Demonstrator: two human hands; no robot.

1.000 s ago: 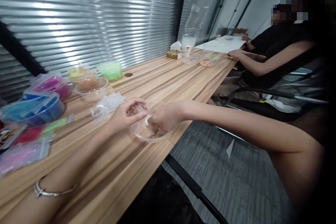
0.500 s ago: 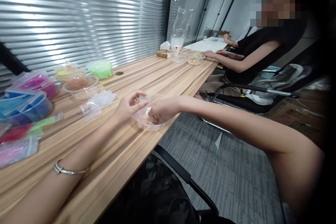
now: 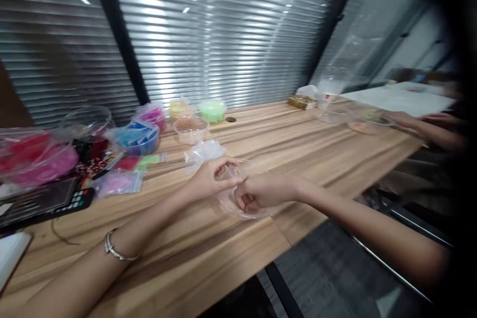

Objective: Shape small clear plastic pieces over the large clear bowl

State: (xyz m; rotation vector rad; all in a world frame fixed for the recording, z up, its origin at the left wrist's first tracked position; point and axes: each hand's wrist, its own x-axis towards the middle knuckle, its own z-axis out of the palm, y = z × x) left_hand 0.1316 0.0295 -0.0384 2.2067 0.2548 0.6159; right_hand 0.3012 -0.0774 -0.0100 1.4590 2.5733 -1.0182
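A clear round plastic bowl sits near the table's front edge with both my hands at it. My left hand curves its thumb and fingers around what looks like a small clear plastic bag over the bowl's far left side. Inside the bowl, my right hand has its fingers curled down and closed; whatever is in them is hidden. Just beyond my left hand lies a heap of clear plastic bags.
Tubs of orange, green and blue pieces stand at the back left. Flat coloured packets and a remote control lie left. A tissue box is far back; another person's arm rests at right.
The view has swung left, bringing the red and pink tub and the remote control into sight. Both hands stay at the bowl, the right one still inside with curled fingers.
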